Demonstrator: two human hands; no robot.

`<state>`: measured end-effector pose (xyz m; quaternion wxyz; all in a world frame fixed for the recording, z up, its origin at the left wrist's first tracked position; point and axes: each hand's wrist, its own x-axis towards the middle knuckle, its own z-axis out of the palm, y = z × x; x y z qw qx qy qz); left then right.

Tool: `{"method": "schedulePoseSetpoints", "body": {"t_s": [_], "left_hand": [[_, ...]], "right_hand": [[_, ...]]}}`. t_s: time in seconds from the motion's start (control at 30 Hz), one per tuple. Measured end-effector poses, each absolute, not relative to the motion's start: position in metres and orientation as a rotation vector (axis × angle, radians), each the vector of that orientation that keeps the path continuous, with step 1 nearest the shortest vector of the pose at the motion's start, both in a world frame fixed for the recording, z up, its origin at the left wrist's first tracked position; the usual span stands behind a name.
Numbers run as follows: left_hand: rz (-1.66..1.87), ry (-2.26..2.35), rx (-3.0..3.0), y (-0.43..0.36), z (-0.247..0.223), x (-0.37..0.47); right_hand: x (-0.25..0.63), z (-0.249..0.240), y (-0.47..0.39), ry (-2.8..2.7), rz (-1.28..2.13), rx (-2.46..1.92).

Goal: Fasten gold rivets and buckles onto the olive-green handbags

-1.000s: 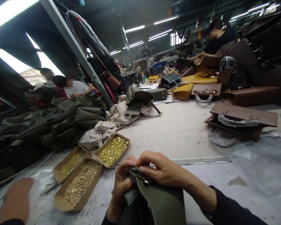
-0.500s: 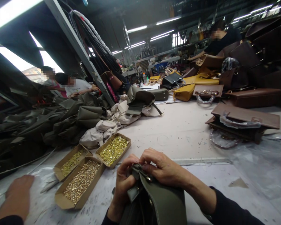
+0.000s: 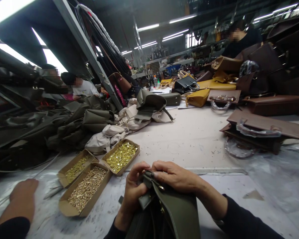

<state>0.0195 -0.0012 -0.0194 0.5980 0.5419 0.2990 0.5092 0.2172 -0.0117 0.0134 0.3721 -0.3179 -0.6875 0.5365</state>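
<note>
An olive-green handbag with gold-coloured hardware is at the lower middle, its top edge toward the far side. My left hand is closed on the bag's left upper edge, the thumb pressed over a strap or tab. From the right, my right hand pinches the same top edge, its fingertips close to the left hand's. Whatever lies between the fingertips is hidden. Left of my hands, a cardboard box of gold rivets stands beside a box of copper-gold small fittings and a third box of gold pieces.
Another person's forearm and hand rest at the left edge. Dark green bags are heaped at left. A brown handbag with plastic-wrapped handles lies at right, near clear plastic sheeting. Yellow bags and several people are farther back.
My hands stay on the bag's top edge, with the right fingers shifted slightly and straightened a little. The other person's arm at left has moved slightly right and up. The head view tilts slightly.
</note>
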Motion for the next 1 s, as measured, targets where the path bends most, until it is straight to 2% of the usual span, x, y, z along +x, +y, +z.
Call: {"method": "schedulePoseSetpoints", "body": {"t_s": [0.27, 0.53, 1.0], "left_hand": [[1.133, 0.718, 1.3, 0.001, -0.021, 0.022], [1.116, 0.687, 1.336, 0.001, -0.016, 0.026], [1.164, 0.543, 1.31, 0.001, -0.018, 0.028]], "right_hand": [[0.22, 0.003, -0.009, -1.607, 1.629, -0.775], [0.221, -0.003, -0.009, -1.512, 1.732, -0.776], [0.236, -0.01, -0.01, -1.585, 1.565, -0.984]]}}
